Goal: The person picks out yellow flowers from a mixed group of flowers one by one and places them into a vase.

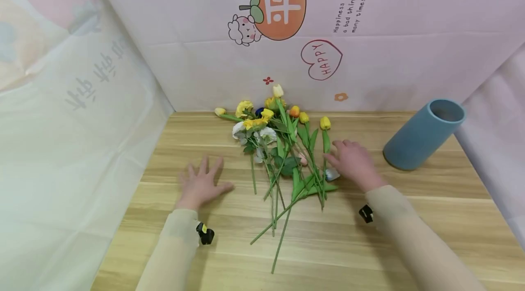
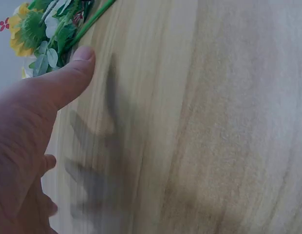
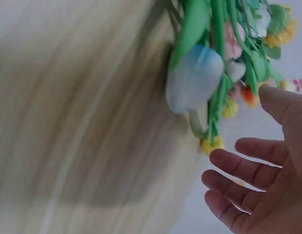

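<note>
A loose pile of artificial flowers lies mid-table, their green stems crossing toward the front. At its right side is a yellow tulip [image 1: 325,123], with a blue-and-white tulip [image 3: 195,80] lower down. My right hand [image 1: 353,163] is spread beside these two, its palm bare in the right wrist view. Left of the pile, my left hand [image 1: 201,184] hovers low with fingers spread, its shadow falling on the wood in the left wrist view. Nothing is in it. Yellow sunflower-like blooms [image 1: 255,123] and a white flower [image 1: 268,134] form the pile's left part.
A blue cylindrical vase [image 1: 424,136] stands upright at the back right of the wooden table [image 1: 147,236]. Behind the table hangs a printed pale cloth [image 1: 197,67], and more cloth borders both sides. One white tulip [image 1: 278,90] reaches toward the back cloth.
</note>
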The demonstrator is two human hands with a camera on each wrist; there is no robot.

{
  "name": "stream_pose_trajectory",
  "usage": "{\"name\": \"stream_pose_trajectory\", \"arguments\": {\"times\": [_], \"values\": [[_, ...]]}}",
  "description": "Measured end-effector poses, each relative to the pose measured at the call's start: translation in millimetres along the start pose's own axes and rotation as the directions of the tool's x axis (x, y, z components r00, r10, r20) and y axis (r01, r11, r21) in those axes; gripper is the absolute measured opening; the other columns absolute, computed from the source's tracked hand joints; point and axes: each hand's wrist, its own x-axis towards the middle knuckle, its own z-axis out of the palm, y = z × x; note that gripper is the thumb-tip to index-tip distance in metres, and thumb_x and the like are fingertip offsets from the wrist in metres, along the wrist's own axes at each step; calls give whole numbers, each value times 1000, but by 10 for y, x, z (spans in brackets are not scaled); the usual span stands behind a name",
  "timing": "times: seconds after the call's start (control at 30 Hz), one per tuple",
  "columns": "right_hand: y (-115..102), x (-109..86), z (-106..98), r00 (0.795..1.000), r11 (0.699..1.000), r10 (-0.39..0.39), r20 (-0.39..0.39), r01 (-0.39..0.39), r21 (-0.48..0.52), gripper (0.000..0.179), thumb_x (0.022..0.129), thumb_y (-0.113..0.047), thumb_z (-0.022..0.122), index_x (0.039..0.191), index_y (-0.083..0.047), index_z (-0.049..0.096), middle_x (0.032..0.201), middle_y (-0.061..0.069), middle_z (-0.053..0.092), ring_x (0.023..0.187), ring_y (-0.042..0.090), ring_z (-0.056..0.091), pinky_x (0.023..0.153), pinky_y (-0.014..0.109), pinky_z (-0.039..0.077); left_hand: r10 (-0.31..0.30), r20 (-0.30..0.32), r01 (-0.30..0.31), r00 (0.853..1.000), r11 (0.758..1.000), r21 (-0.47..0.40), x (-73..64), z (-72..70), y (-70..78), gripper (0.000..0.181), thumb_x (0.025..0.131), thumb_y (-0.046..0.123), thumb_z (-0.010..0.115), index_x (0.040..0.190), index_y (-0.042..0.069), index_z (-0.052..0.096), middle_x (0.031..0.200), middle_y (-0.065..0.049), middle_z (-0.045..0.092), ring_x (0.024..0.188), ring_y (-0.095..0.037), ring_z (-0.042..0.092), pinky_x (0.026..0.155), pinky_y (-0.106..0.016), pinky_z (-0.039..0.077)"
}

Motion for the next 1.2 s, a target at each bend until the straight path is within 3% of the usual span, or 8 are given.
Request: {"name": "stream_pose_trajectory", "arguments": {"times": [0.2, 0.37, 0.5, 0.63, 0.73, 0.83, 1.03, 1.2], "values": [[-55, 54, 133, 1000, 1000, 15, 8, -15, -11, 49, 102, -44, 60, 106, 4, 65, 99, 22, 66, 92, 42, 63, 80, 57, 54, -29, 73, 27, 997, 999, 23, -41, 62, -43, 97, 86, 79, 56, 164, 32, 21, 170, -21, 7, 143, -69, 8, 99, -90, 15], [-71, 142, 245, 999, 999, 37, 15, -37, -1, 43, 101, -43, 62, 80, -5, 60, 81, 13, 60, 77, 33, 59, 69, 49, 51, -39, 83, 38, 996, 999, 20, -47, 72, -45, 96, 87, 77, 58, 164, 31, 23, 170, -22, 7, 144, -69, 7, 98, -90, 16], [-65, 192, 304, 998, 996, 63, 30, -65, 58, 42, 102, -38, 59, 72, -8, 56, 72, 9, 57, 67, 27, 54, 61, 41, 46, -36, 84, 35, 996, 999, 9, -47, 69, -35, 95, 88, 76, 58, 164, 31, 23, 170, -23, 7, 143, -70, 6, 98, -91, 15], [-37, 205, 312, 991, 965, 122, 60, -132, 227, 37, 103, -29, 55, 73, -7, 58, 67, 7, 56, 60, 22, 50, 56, 35, 41, -34, 89, 34, 995, 999, 2, -41, 71, -27, 95, 88, 76, 58, 164, 31, 23, 170, -24, 6, 143, -70, 5, 97, -91, 15], [-14, 194, 280, 984, 912, 169, 64, -181, 369, 32, 103, -25, 53, 86, -3, 65, 75, 9, 63, 60, 19, 51, 58, 32, 43, -36, 98, 36, 995, 999, 3, -34, 78, -25, 95, 88, 76, 57, 164, 31, 22, 170, -24, 5, 143, -69, 5, 97, -91, 14], [-1, 178, 206, 981, 878, 189, 31, -183, 442, 32, 105, -24, 53, 100, 2, 70, 83, 12, 68, 61, 18, 52, 59, 32, 44, -37, 107, 37, 994, 999, -1, -29, 84, -24, 96, 88, 76, 57, 165, 31, 21, 170, -23, 3, 144, -69, 3, 97, -91, 14], [32, 158, -33, 979, 875, 183, -85, -122, 469, 34, 106, -26, 53, 107, 4, 69, 77, 10, 66, 62, 19, 55, 56, 31, 44, -38, 118, 39, 992, 999, -10, -28, 72, -19, 95, 89, 75, 57, 165, 31, 20, 170, -23, 1, 144, -69, 1, 97, -92, 11], [16, 104, -437, 973, 858, 181, -146, -84, 506, 40, 108, -37, 50, 114, -1, 66, 86, 14, 68, 70, 23, 59, 53, 33, 45, -42, 126, 45, 991, 999, -16, -35, 40, -14, 95, 90, 73, 58, 165, 31, 19, 170, -23, 0, 144, -68, 0, 98, -91, 10]]}}
